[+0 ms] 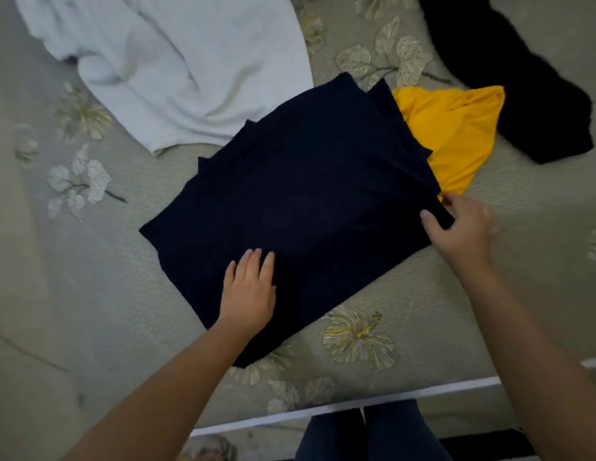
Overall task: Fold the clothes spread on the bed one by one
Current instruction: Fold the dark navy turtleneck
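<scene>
A dark navy garment (300, 194) lies partly folded in the middle of the bed, its layers stacked at the far edge. My left hand (250, 287) rests flat on its near part with straight fingers. My right hand (463, 224) pinches the garment's right corner between thumb and fingers. A yellow garment (456, 134) lies partly under the navy one's right side. A white garment (176, 61) is spread at the far left, and a black fuzzy garment (509, 71) lies at the far right.
The bed (90, 294) has a pale green cover with a flower print. Its near edge with a white band (356, 404) runs across the bottom, and my legs in dark trousers (366, 434) stand just before it.
</scene>
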